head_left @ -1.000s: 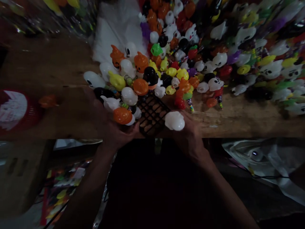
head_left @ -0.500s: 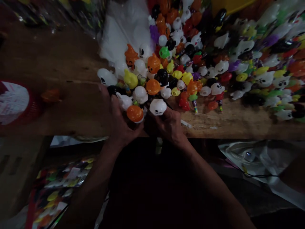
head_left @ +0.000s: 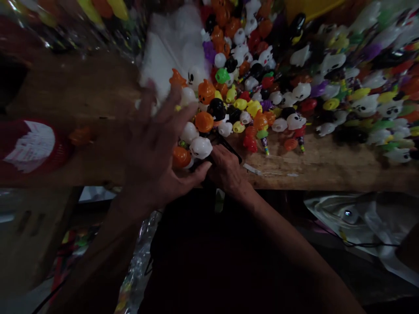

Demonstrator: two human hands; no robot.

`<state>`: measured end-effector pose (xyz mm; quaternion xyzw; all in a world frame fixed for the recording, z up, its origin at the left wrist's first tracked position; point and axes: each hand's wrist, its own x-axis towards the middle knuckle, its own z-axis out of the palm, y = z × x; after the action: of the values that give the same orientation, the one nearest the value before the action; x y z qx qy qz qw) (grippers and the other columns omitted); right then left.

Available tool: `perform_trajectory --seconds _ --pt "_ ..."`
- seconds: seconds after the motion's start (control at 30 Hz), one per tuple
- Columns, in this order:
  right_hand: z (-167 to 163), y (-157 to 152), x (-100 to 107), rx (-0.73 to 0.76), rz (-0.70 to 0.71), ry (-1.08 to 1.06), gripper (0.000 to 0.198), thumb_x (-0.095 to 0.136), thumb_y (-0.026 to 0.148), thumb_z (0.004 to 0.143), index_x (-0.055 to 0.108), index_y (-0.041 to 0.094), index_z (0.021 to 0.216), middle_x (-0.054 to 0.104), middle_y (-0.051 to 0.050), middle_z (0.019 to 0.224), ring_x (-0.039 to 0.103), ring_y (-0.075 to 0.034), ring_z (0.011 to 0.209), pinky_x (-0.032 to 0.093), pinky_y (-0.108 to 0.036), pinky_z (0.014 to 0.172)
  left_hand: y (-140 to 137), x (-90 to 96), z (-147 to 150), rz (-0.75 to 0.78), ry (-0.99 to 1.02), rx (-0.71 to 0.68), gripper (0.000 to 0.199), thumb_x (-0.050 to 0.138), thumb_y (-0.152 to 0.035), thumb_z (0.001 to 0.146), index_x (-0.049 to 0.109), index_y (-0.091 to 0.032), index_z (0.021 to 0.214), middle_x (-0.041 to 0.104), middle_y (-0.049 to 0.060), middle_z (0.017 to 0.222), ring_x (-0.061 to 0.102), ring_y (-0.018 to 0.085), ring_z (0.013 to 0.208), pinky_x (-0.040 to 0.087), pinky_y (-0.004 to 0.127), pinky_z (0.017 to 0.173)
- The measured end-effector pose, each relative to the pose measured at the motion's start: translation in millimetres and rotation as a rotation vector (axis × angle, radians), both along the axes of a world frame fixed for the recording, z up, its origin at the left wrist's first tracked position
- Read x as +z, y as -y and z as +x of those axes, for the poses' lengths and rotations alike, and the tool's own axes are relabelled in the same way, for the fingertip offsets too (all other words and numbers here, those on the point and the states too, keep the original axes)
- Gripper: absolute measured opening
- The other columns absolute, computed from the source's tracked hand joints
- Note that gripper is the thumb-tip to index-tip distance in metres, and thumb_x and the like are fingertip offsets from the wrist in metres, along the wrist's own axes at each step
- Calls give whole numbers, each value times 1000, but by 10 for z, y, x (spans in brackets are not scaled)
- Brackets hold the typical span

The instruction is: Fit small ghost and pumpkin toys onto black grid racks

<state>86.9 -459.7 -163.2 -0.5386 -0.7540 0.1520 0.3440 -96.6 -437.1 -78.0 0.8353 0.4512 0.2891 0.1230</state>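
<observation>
My left hand [head_left: 153,139], smeared by motion, is raised with its fingers spread above the left side of a cluster of plastic toy heads. Its thumb reaches toward my right hand [head_left: 227,168], which is closed low at the cluster's front. A white skull-faced toy [head_left: 200,148] leans at the right fingertips; its lower part is hidden, and the fingers seem to grip it there. Orange pumpkin heads [head_left: 204,122], a black head [head_left: 216,109] and white heads [head_left: 189,133] crowd around. A thin dark bar [head_left: 231,148] shows beside my right hand.
A heap of colourful toys [head_left: 330,87] covers the bench's right side. Clear plastic bags [head_left: 173,39] lie behind the cluster. At left stand a red tub [head_left: 36,146] with a white label and a loose orange piece [head_left: 81,136]. The wooden bench [head_left: 278,170] has a front edge.
My left hand has left the cluster's side, rising and spreading over it. The skull-faced toy has shifted left against the cluster, and my right hand has moved slightly left.
</observation>
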Motion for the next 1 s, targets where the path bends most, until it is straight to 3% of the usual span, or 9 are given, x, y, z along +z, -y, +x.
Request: perform_trajectory --seconds 0.07,0.13,0.33,0.53,0.7,0.83,0.9,1.0 --pt "-4 0 10 0 -30 -6 15 52 27 100 63 19 94 65 -6 91 59 -18 82 43 -28 69 -109 105 90 148 -104 -151 58 69 -53 87 57 -27 138 57 4 150 34 36 154 21 65 128" --pt "-14 9 18 1 -59 -6 13 53 26 100 63 18 100 64 -6 95 60 -18 82 42 -27 67 -187 101 137 210 -95 -210 48 66 -47 91 60 -24 133 56 7 152 40 37 150 29 65 124" --pt "-48 54 3 24 -73 124 15 49 25 104 61 20 97 62 -3 87 58 -15 74 40 -26 66 -279 17 97 -38 -26 -164 51 58 -67 88 68 -26 115 58 5 150 46 33 147 33 54 126" --pt "-28 89 -61 45 -68 208 16 50 29 105 62 20 108 64 -4 89 59 -15 74 41 -27 66 -268 7 118 7 16 -215 33 61 -52 82 68 -27 104 62 1 145 45 33 147 32 53 127" --pt "-53 35 -35 19 -123 184 21 50 33 106 65 19 110 65 -4 90 62 -16 78 42 -27 66 -258 -125 84 178 4 -294 32 65 -39 82 65 -22 109 59 10 147 43 36 149 34 58 126" --pt "8 82 76 42 -144 151 19 54 31 104 65 18 111 69 -5 97 65 -16 81 46 -26 66 -306 -153 55 290 3 -327 37 75 -36 80 65 -25 114 59 8 148 43 38 148 37 59 124" --pt "175 169 138 -13 -39 73 19 55 29 104 65 19 115 71 -6 104 67 -16 89 50 -25 73 -325 -136 55 309 -14 -324 35 75 -37 84 64 -23 114 58 10 148 41 36 150 37 58 125" --pt "590 320 214 -312 134 -29 21 51 29 105 68 20 112 73 -8 105 68 -16 92 53 -27 81 -322 -94 58 342 -15 -361 42 77 -39 86 61 -18 119 55 16 151 41 36 150 38 59 124"
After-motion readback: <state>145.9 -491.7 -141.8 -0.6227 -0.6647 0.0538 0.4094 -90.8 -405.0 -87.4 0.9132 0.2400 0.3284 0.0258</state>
